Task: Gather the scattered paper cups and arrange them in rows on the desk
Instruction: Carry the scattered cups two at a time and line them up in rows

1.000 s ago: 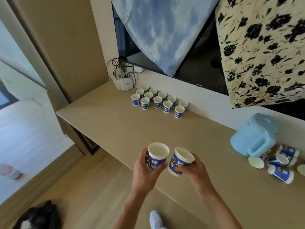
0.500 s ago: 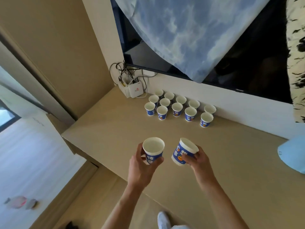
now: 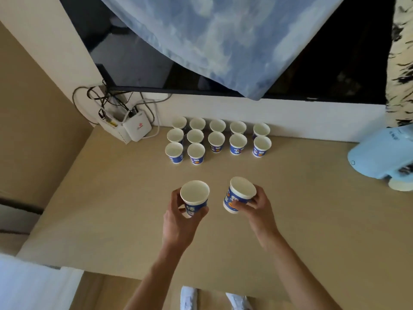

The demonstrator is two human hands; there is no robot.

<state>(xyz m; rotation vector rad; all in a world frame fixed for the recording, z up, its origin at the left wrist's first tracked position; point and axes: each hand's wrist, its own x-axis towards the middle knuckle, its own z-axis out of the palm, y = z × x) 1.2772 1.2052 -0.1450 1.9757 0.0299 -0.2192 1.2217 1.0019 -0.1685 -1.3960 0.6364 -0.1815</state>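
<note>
My left hand grips a blue and white paper cup, held upright above the beige desk. In my right hand is a second paper cup, tilted a little to the left. Both are held over the middle of the desk, short of the cups standing in rows against the back wall. Those cups stand upright, mouths up: two full rows at the back, and a front row of just two cups at the left.
A white router with tangled cables sits at the back left corner. A light blue jug lies at the right edge with a cup below it. A dark screen draped with blue cloth hangs above. The desk's front edge runs below my forearms.
My view has swung left and closer to the rows, so the cups by the jug have left the frame. Both hands have carried their cups forward over the desk toward the rows.
</note>
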